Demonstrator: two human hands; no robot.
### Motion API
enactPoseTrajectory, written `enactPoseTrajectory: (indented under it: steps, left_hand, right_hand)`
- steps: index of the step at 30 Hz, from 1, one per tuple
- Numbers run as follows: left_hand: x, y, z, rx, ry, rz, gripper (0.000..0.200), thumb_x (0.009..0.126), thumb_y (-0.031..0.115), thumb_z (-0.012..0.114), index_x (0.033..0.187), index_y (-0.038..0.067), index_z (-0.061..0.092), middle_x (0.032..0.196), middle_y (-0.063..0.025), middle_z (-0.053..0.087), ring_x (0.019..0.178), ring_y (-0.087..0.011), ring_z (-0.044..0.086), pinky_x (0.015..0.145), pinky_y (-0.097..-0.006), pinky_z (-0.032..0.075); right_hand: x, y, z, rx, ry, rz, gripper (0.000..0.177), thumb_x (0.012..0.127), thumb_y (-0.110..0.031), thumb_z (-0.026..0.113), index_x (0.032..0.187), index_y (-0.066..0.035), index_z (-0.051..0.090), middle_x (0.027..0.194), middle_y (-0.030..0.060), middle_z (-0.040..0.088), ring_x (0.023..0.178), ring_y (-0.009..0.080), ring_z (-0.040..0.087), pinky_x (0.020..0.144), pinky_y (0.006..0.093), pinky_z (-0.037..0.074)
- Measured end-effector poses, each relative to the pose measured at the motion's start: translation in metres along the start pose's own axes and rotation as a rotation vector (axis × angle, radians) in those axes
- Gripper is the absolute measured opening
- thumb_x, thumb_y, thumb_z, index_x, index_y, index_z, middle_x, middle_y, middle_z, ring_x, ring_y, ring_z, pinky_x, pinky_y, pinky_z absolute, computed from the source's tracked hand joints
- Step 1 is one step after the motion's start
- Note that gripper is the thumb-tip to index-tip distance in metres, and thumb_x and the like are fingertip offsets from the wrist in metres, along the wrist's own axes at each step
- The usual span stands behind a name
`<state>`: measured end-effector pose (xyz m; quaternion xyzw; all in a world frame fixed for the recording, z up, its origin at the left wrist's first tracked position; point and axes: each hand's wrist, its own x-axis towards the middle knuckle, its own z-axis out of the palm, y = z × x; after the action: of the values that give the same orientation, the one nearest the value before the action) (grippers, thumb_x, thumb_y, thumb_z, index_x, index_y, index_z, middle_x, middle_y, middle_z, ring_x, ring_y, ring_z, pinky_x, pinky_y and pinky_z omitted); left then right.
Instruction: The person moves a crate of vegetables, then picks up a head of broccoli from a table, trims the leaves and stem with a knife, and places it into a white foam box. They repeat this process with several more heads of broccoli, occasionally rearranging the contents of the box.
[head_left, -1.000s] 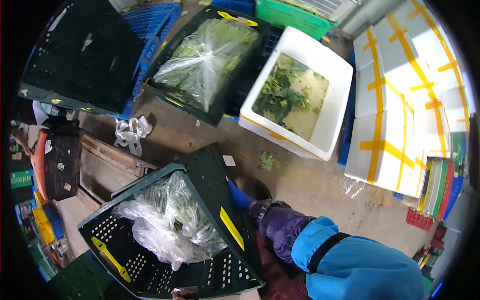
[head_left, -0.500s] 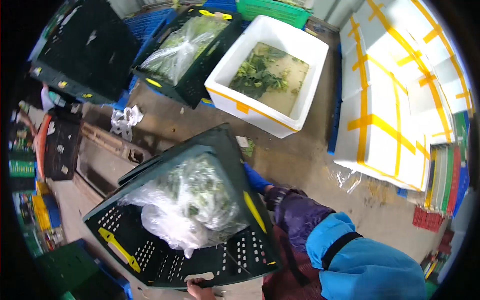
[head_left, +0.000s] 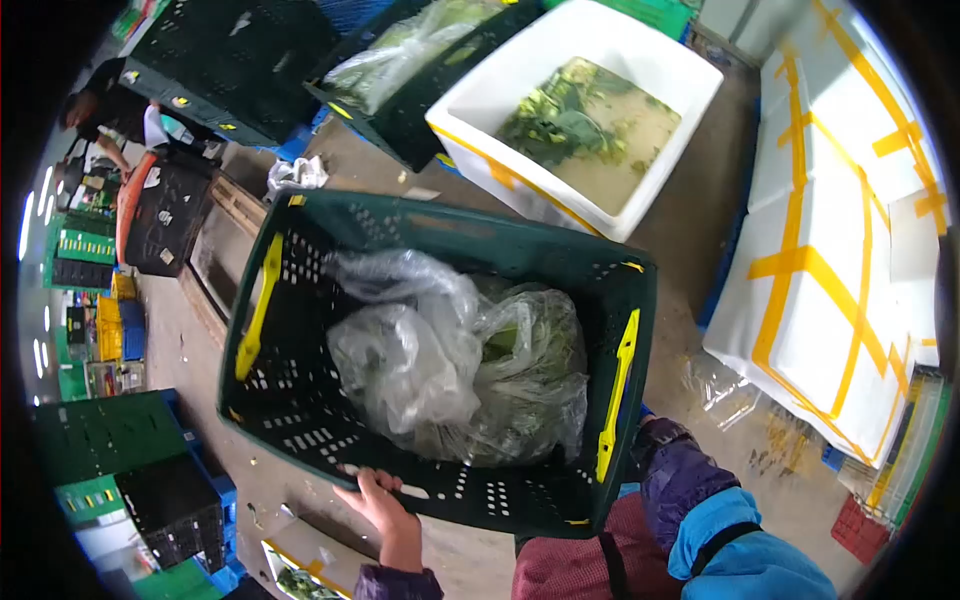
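Dark-green perforated plastic crate (head_left: 560, 255), mid-frame, w/ crumpled clear plastic bag of greens (head_left: 410, 350) inside. L hand (head_left: 380, 503) hooked in its near-wall slot, lower ctr; R hand (head_left: 645, 410) mostly hidden, grip can't tell. If either slips, crate could tip, bag slide.

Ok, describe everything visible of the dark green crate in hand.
The dark green crate looks like plastic, with perforated walls and a yellow strip on each short side. At mid-view, its open top faces the camera; greens in clear plastic lie inside. The left hand grips its near wall; the right hand is mostly hidden, hold unclear.
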<state>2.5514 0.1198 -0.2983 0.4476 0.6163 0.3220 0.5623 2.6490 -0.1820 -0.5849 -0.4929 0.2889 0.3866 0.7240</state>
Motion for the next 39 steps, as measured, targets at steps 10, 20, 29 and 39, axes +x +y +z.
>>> enactPoseTrajectory:
  steps: [10, 20, 29, 39]
  left_hand:
    - [-0.114, -0.032, 0.031, 0.070, -0.231, -0.162, 0.044, 0.076, 0.001, 0.049, 0.111, 0.023, 0.032, 0.074, 0.0009, 0.041, 0.058, -0.0103, 0.043, 0.053, -0.0292, 0.039]
    - [-0.017, -0.056, -0.050, 0.235, -0.174, -0.336, 0.038, 0.072, 0.000, 0.049, 0.105, 0.019, 0.043, 0.062, 0.0004, 0.039, 0.051, -0.0122, 0.041, 0.048, -0.0296, 0.039]
    - [0.054, -0.051, -0.068, 0.247, -0.256, -0.377, 0.008, 0.074, 0.004, 0.046, 0.078, 0.011, 0.045, 0.057, 0.0005, 0.036, 0.049, -0.0111, 0.039, 0.048, -0.0247, 0.039]
    - [-0.052, -0.089, -0.045, 0.072, -0.354, -0.510, 0.011, 0.072, 0.001, 0.045, 0.067, 0.010, 0.041, 0.054, 0.0005, 0.037, 0.047, -0.0107, 0.038, 0.048, -0.0227, 0.038]
  right_hand:
    - [-0.021, -0.001, -0.111, -0.023, 0.123, -0.038, 0.051, 0.086, -0.047, 0.040, 0.099, 0.000, 0.054, 0.088, 0.0232, 0.058, 0.079, 0.0377, 0.055, 0.072, 0.0394, 0.044]
    - [-0.115, -0.136, -0.086, -0.123, 0.284, -0.364, 0.049, 0.086, -0.045, 0.044, 0.097, 0.001, 0.052, 0.083, 0.0133, 0.056, 0.076, 0.0235, 0.053, 0.074, 0.0337, 0.044]
    - [-0.191, -0.107, 0.063, -0.519, 0.678, -0.451, 0.054, 0.074, -0.028, 0.066, 0.113, 0.000, 0.042, 0.087, 0.0080, 0.050, 0.074, 0.0165, 0.049, 0.070, 0.0288, 0.043]
    - [-0.190, -0.178, -0.002, -0.507, 0.639, -0.662, 0.043, 0.074, -0.012, 0.058, 0.112, -0.002, 0.041, 0.098, 0.0169, 0.049, 0.086, 0.0287, 0.052, 0.073, 0.0369, 0.044]
